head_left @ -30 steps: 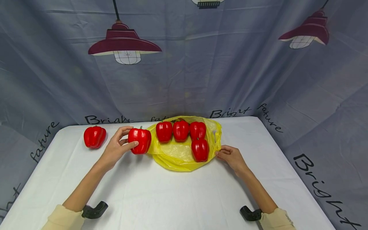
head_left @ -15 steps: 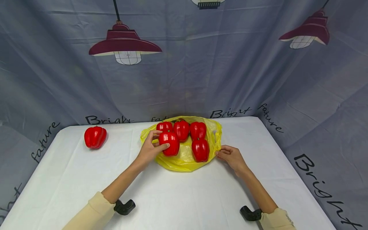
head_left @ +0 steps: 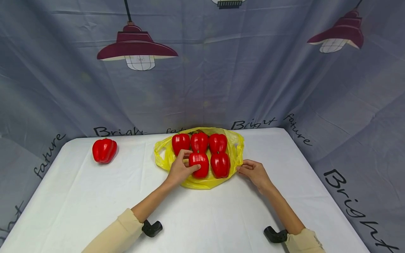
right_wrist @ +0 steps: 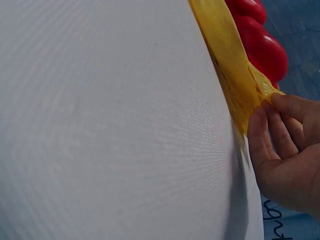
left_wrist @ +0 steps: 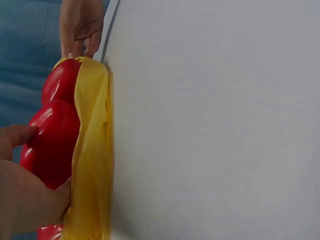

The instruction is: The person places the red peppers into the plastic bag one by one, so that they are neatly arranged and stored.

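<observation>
My left hand (head_left: 181, 171) grips a red bell pepper (head_left: 199, 164) by its sides, thumb in front and fingers behind, inside the open yellow plastic bag (head_left: 190, 183). Three more peppers stand in a row along the back of the bag, and another pepper (head_left: 220, 165) is right beside the held one. At the bag's right edge, my right hand (head_left: 255, 174) pinches the yellow plastic between thumb and fingers. The right wrist view shows that pinched rim (right_wrist: 267, 90) clearly. In the left wrist view, the held pepper (left_wrist: 52, 142) rises above the bag's side.
One single red bell pepper (head_left: 104, 150) lies on the white-covered table (head_left: 202, 218) at the back left. Behind the table hangs a grey-blue curtain (head_left: 202, 88) printed with lamps and lettering. A loop handle (head_left: 162, 153) of the bag spreads out on its left.
My left hand has carried the bell pepper rightward from outside the bag's left edge, over the bag, and down to its front middle. The right hand has stayed at the rim.
</observation>
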Available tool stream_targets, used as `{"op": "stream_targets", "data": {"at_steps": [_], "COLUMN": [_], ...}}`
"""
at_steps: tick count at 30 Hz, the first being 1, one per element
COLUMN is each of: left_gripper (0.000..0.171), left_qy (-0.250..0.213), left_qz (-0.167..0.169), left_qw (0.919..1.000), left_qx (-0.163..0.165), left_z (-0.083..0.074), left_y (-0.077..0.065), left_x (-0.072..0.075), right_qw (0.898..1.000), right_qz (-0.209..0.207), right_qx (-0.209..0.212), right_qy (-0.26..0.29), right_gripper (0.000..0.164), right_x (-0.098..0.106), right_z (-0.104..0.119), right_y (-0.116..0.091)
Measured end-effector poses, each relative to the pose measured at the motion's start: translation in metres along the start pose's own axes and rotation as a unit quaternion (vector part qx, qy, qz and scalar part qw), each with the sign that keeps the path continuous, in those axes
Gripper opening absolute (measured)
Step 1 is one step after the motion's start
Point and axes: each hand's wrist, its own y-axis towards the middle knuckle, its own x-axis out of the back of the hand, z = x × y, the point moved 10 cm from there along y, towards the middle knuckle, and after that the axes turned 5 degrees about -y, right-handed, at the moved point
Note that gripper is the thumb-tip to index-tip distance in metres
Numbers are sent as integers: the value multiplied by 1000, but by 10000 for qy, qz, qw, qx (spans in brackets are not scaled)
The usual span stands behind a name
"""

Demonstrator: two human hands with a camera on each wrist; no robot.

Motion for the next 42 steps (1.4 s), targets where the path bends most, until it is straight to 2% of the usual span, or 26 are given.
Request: {"op": "stream_targets", "data": {"at_steps": [8,22,26,35,42], "left_gripper": [57,61,63,64,63], "left_qy": [6,241,251,268,98], "left_qz": [108,85,134,119,-27], "left_qw": [9999,9993,9994,9996,9999], "left_qx": [-47,-257,-222,-27,-15], "left_z": [5,0,-2,-2,-8], "left_y": [0,-2,-3,-2,-4], "left_x": [-11,-12,-12,-5,12], "right_qw": [10000,10000,10000,9999,9999], "right_qz": [25,-13,-26,-66,-74], "right_qx": [25,36,24,19,-29], "right_qy": [-3,26,2,-74,-63], "right_gripper": [36,36,36,36,35], "right_x": [-1,1,1,2,1], "right_z": [1,0,0,1,1], "right_y": [1,2,2,2,3]}}
